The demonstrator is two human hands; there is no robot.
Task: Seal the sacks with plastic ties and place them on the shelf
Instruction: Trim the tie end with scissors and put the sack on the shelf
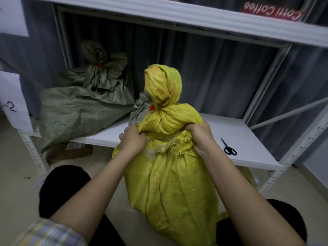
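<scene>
While the yellow woven sack (170, 185) stands upright on the floor just in front of the shelf board's near edge, both hands grip it high up, just under its tied neck. The left hand (132, 139) is clenched on a fold of yellow fabric at the sack's left shoulder, and the right hand (200, 137) is clenched on the fabric at the right shoulder, beside a frayed edge of loose yellow threads. Above the hands the neck is bunched tight, with an orange plastic tie (151, 108) showing at its left side and the gathered top rising over it. On the white shelf board (248, 148), a grey-green woven sack (78, 110) lies at the left end, slumping over the near edge. A second grey-green sack (104, 77) sits behind it toward the back left corner, its neck closed with an orange tie (100, 65). Black-handled scissors (228, 147) lie on the board near its front edge, to the right of the right hand and apart from it.
</scene>
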